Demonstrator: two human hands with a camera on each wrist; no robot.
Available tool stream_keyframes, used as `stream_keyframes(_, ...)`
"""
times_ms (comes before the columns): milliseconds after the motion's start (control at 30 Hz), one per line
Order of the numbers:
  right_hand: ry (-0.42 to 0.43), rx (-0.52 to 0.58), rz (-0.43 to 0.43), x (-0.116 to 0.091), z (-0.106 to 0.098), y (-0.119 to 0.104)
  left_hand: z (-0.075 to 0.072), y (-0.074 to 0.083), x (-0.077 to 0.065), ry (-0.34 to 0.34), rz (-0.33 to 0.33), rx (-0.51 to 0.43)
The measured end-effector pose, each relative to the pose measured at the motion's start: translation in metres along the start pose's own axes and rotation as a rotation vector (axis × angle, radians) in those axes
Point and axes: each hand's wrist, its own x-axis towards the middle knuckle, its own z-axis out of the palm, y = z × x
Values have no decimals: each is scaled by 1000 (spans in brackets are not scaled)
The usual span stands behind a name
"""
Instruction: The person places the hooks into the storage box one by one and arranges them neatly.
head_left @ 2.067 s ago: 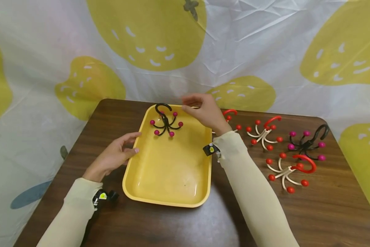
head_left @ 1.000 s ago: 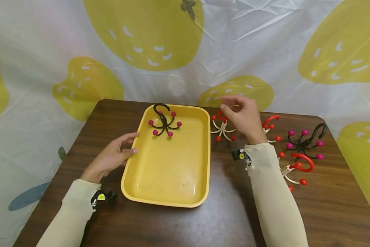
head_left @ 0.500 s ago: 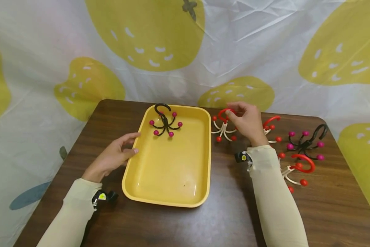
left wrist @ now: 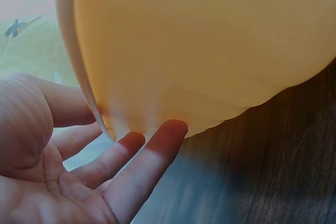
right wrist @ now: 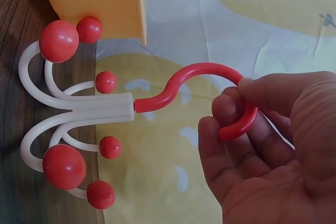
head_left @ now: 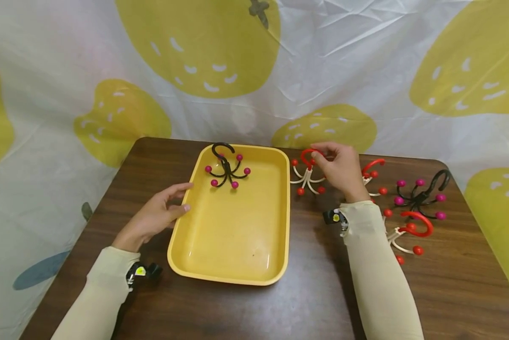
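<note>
My left hand (head_left: 154, 217) holds the left rim of a yellow plastic tray (head_left: 231, 226), the thumb over the rim and fingertips against the outer wall (left wrist: 210, 51) in the left wrist view. At the tray's right, my right hand (head_left: 341, 170) pinches the red hook of a white multi-arm hook hanger (right wrist: 102, 107) between thumb and fingers. That hanger's curved arms end in red balls and stand on or just over the table. Inside the tray's back left sits a black hook hanger (head_left: 227, 172) with magenta balls, hook up.
To the right on the brown table (head_left: 322, 293) lie a red-hooked white hanger (head_left: 367, 178), partly behind my right hand, another one (head_left: 407, 231) partly behind my sleeve, and a black hanger with magenta balls (head_left: 420, 198). A fruit-print curtain (head_left: 246, 118) hangs behind the table.
My right hand has moved right from over the tray's back edge and taken hold of the nearest hanger's red hook. The left hand stays on the tray rim.
</note>
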Motion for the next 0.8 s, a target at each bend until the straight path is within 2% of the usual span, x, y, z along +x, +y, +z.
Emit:
stream_keyframes(267, 44, 27, 9, 0, -3, 1, 0, -1, 1, -10, -5, -16)
stream_keyframes(800, 113, 56, 41, 2, -20, -11, 1, -3, 0, -15, 2, -51)
